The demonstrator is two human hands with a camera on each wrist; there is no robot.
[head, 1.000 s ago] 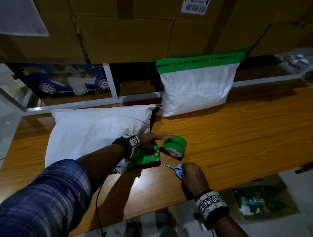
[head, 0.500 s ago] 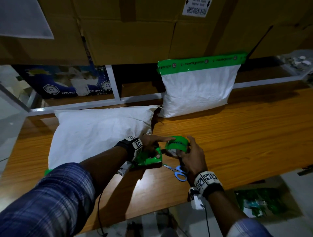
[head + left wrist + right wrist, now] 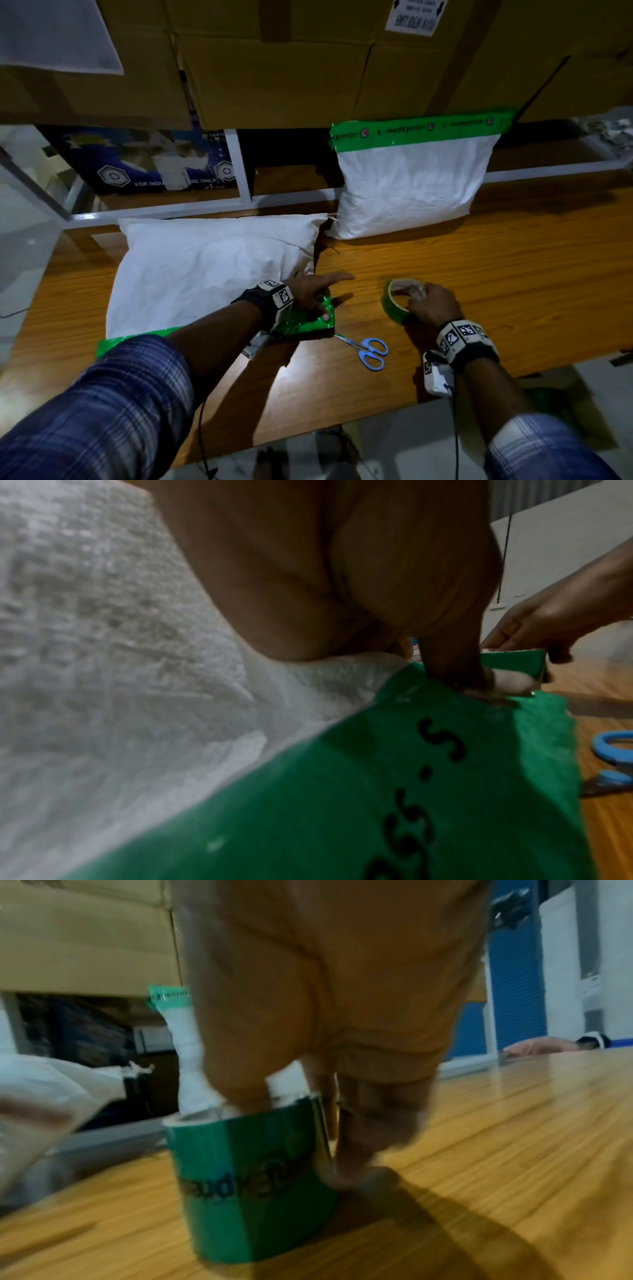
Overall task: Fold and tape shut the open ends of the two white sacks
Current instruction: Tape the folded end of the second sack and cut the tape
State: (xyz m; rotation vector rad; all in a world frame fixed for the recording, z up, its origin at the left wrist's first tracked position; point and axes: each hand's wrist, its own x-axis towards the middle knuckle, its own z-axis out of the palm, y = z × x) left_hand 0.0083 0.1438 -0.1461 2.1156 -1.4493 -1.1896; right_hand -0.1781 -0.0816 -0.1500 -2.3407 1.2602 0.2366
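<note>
One white sack (image 3: 205, 274) lies flat on the wooden table (image 3: 513, 274), with green tape (image 3: 305, 322) along its near edge. My left hand (image 3: 329, 298) presses its thumb on the tape's right end while the index finger points out straight. The left wrist view shows that thumb on the printed green tape (image 3: 411, 791). My right hand (image 3: 416, 301) grips the green tape roll (image 3: 397, 301), which stands on the table right of the sack; fingers reach into the core of the tape roll (image 3: 253, 1177). The second white sack (image 3: 407, 192) leans upright at the back, its top covered by a green tape strip (image 3: 421, 128).
Blue-handled scissors (image 3: 366, 349) lie on the table between my hands, near the front edge. Cardboard boxes (image 3: 274, 68) are stacked behind the sacks above a white shelf frame (image 3: 239, 171). A box holding green material (image 3: 548, 401) sits on the floor below, at the right.
My right hand let go of the scissors, took the tape roll beside the sack's corner and carried it right, down onto the table. My left hand stayed on the taped corner.
</note>
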